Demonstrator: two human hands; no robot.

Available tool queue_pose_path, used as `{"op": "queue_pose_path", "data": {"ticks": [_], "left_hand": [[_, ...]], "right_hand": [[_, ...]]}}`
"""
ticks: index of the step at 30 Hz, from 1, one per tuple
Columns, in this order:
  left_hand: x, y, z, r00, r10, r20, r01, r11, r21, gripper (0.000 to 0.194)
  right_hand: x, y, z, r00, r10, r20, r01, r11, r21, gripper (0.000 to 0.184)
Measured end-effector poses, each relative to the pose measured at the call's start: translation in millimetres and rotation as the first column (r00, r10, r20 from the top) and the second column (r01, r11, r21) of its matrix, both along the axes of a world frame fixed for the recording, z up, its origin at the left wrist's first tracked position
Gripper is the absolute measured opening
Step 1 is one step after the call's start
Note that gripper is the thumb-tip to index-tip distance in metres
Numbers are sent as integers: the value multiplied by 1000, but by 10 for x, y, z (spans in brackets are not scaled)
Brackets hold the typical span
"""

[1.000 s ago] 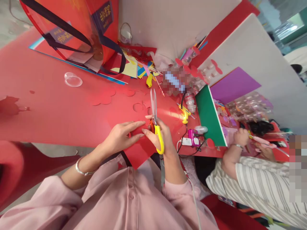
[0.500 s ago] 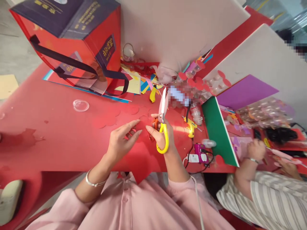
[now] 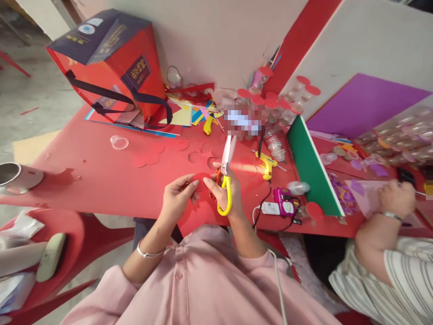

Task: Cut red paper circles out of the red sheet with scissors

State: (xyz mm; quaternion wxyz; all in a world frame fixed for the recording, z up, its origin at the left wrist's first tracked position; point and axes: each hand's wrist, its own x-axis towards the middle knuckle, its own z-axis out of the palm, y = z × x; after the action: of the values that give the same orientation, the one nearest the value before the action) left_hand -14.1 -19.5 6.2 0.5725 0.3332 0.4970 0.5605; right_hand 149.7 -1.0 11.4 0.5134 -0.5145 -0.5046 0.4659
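- Now the left hand pinches a small red paper piece between thumb and fingers, above the tabletop and close to its near edge.
- Over to the right hand: it grips the scissors, blades pointing toward the far edge, thumb pressed to that same paper piece.
- Below the two hands, a red sheet reaches the near edge.
- Farther in lie rounded red cutouts, with a clear plastic lid to their left.
- Right of the scissors, a yellow glue gun; nearer the front edge, a magenta box.
- Far left corner, a red-and-navy bag; near left corner, a metal mug.
- Past the upright green board, a co-worker's hand rests over pale purple paper.
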Motion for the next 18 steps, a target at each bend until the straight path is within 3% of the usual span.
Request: {"op": "queue_pose_path", "data": {"ticks": [7,12,18], "left_hand": [[130,-470,26,983,-17,-182,49,984,171,54],[183,-673,71,952,14,-307,72,961,268,43],[265,-824,100,906,119,-407,52,921,386,32]], "right_hand": [[171,-334,43,990,98,-98,-94,995,40,54],[221,-552,14,988,25,-153,-14,997,73,55],[407,-689,46,989,101,-109,-92,992,85,55]]}}
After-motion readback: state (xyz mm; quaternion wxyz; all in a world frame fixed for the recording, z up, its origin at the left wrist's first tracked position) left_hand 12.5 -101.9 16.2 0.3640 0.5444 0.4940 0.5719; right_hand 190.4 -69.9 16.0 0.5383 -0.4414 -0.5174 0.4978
